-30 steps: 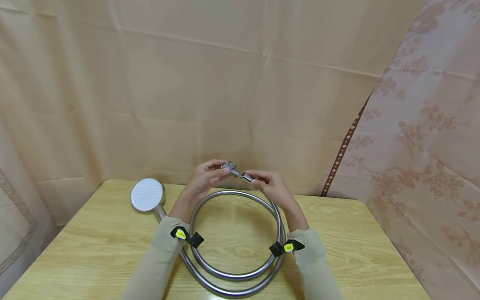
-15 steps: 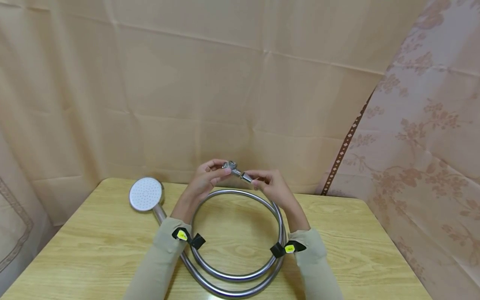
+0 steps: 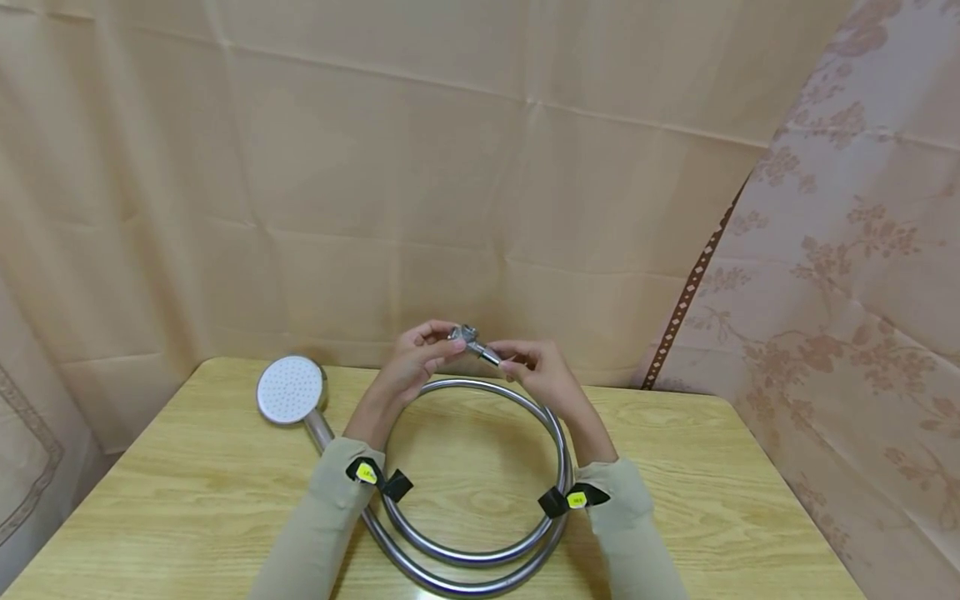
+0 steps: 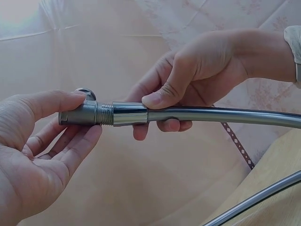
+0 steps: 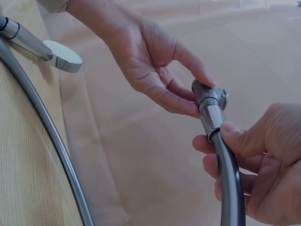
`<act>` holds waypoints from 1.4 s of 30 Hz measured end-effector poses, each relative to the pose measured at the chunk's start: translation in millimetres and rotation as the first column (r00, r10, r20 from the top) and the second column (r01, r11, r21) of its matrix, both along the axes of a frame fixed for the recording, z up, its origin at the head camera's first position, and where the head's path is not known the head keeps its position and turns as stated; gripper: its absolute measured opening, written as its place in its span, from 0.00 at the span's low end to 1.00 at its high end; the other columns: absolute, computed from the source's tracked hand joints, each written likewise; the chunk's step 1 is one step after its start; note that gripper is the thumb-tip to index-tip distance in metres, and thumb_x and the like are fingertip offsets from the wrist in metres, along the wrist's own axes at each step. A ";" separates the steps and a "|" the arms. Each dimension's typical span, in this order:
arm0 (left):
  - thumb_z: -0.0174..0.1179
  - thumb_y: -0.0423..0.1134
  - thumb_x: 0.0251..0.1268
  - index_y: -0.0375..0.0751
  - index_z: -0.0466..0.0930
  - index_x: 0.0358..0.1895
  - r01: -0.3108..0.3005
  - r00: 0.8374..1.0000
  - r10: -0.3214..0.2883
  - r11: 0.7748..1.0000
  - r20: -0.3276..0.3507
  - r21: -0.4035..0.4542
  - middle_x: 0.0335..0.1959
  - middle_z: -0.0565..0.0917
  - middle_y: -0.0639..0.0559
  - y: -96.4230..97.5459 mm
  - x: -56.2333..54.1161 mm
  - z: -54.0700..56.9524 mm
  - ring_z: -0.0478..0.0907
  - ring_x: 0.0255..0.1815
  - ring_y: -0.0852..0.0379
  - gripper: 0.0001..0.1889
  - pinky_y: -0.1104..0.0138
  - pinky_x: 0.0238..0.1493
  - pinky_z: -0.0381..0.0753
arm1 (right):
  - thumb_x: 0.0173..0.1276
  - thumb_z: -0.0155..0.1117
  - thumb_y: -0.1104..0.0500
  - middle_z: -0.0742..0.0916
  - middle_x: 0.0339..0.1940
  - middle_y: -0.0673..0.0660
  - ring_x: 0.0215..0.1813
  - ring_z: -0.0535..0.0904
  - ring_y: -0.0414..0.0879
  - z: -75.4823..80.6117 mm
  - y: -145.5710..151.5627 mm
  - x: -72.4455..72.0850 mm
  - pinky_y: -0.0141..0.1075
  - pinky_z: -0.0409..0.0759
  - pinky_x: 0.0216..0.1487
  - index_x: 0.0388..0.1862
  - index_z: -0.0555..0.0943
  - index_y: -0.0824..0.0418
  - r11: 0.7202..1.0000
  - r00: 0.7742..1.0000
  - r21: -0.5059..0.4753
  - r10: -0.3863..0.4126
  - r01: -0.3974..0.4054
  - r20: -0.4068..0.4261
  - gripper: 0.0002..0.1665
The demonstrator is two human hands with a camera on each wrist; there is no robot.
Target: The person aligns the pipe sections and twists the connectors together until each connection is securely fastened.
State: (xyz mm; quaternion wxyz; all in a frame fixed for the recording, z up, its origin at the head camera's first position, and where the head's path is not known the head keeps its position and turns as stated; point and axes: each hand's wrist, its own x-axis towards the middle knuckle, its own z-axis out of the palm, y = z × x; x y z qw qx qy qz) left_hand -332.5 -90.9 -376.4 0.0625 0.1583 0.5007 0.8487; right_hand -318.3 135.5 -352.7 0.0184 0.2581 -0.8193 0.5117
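Note:
My left hand [image 3: 412,360] pinches a small chrome pipe fitting [image 4: 77,115] with a short side knob and a threaded end, thumb on top and fingers below. Facing it, my right hand [image 3: 543,373] grips the end of a grey metal shower hose [image 4: 211,114] at its shiny connector nut [image 4: 130,114]. The nut sits over the tip of the fitting's thread, and several thread ridges show in the left wrist view. Both parts are in line, held above the table's far edge. The hose's other end runs to a round shower head [image 3: 289,390] with a white face.
The rest of the hose lies coiled in loops on the wooden table [image 3: 720,500], below and between my forearms. A beige curtain [image 3: 450,183] hangs behind the table, and a floral cloth [image 3: 862,292] hangs at the right.
The fitting and hose nut, apart a second ago, have come together end to end. My left hand has shifted slightly right; the right hand has barely moved.

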 end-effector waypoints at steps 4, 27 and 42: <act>0.53 0.17 0.68 0.44 0.81 0.41 0.004 1.000 -0.004 1.000 0.001 -0.005 0.39 0.85 0.54 0.0 0.9 0.7 0.82 0.41 0.61 0.16 0.70 0.50 0.86 | 0.69 0.62 0.74 0.86 0.31 0.59 0.35 0.78 0.64 1.8 -2.8 2.1 0.28 0.67 0.26 0.54 0.86 0.66 1.000 1.000 -0.001 -0.017 0.017 -0.004 0.16; 0.54 0.19 0.69 0.44 0.80 0.43 0.021 1.000 -0.021 1.000 0.010 -0.016 0.41 0.84 0.54 -3.1 2.6 1.2 0.82 0.43 0.61 0.14 0.72 0.47 0.85 | 0.70 0.63 0.72 0.87 0.35 0.62 0.31 0.76 0.47 6.1 -4.8 6.5 0.29 0.66 0.26 0.56 0.85 0.66 0.999 0.999 0.034 -0.020 0.021 -0.040 0.17; 0.52 0.18 0.69 0.41 0.79 0.45 0.029 1.000 -0.029 0.999 0.007 -0.025 0.41 0.83 0.53 -2.9 -0.5 -1.9 0.81 0.43 0.61 0.14 0.72 0.47 0.85 | 0.76 0.58 0.69 0.85 0.35 0.60 0.31 0.73 0.44 5.4 -1.1 5.7 0.29 0.69 0.28 0.60 0.83 0.67 0.996 0.998 0.060 0.060 -0.058 -0.022 0.17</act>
